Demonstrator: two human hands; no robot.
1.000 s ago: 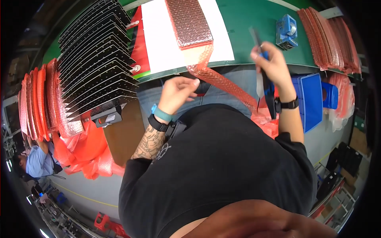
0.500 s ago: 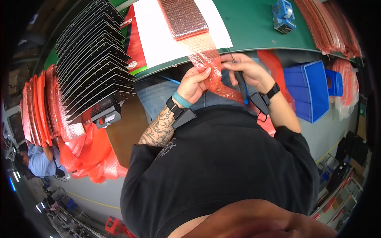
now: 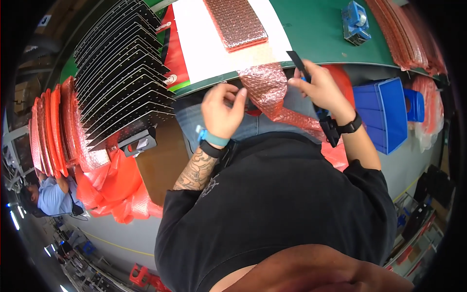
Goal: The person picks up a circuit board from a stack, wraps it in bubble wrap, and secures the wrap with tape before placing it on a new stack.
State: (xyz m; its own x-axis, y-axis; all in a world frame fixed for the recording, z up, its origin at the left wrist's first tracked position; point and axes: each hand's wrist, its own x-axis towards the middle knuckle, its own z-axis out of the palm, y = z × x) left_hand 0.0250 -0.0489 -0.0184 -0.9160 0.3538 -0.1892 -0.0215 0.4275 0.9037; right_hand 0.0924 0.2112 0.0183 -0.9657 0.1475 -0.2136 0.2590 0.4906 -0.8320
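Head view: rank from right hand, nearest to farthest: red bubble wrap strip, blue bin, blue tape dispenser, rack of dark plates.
From the right hand:
1. Red bubble wrap strip, touching it, at its left.
2. Blue bin, to its right.
3. Blue tape dispenser, on the green table, above.
4. Rack of dark plates, far left.

We have a single view, a fisheye camera worn on the head, looking steeply down our own black-shirted chest (image 3: 277, 204) at close range. The green worktop (image 3: 321, 34) curves along the upper rim, just beyond our hands (image 3: 272, 102); the edges bend and darken.
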